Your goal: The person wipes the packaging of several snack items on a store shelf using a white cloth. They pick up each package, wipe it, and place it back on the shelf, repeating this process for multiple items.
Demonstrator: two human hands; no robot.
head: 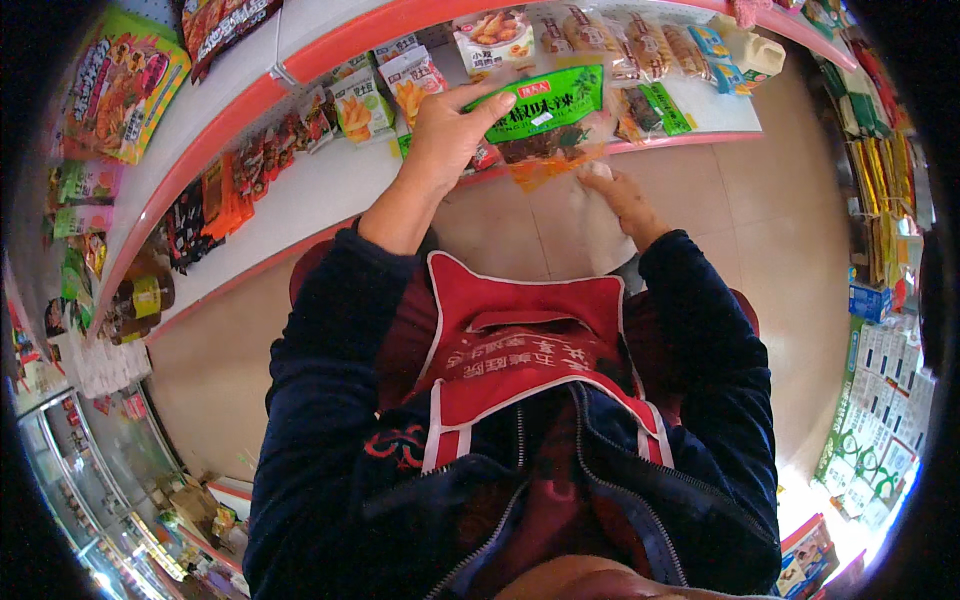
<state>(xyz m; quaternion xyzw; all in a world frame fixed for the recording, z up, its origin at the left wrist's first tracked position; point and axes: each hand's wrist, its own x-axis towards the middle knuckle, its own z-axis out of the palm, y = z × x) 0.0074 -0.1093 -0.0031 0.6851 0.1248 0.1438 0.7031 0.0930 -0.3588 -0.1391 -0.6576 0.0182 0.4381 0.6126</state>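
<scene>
My left hand (454, 135) grips a clear plastic snack bag (559, 101) with a green printed header, its thumb across the front. Dark food shows through the clear lower part, and the bag is lifted in front of the lower shelf. My right hand (630, 202) holds a whitish cloth (600, 240), which hangs down from the fingers over the floor. The fingertips are close beneath the bag's lower edge; whether they touch it I cannot tell. Another green-headed snack bag (660, 109) lies on the shelf to the right.
A white shelf (300, 176) with a red-pink edge curves ahead, holding potato snack packets (364, 109) and bagged bread (649, 45). An upper shelf (322, 41) overhangs it. Stacked boxes (874, 405) stand at right. A glass display case (97, 442) stands at lower left.
</scene>
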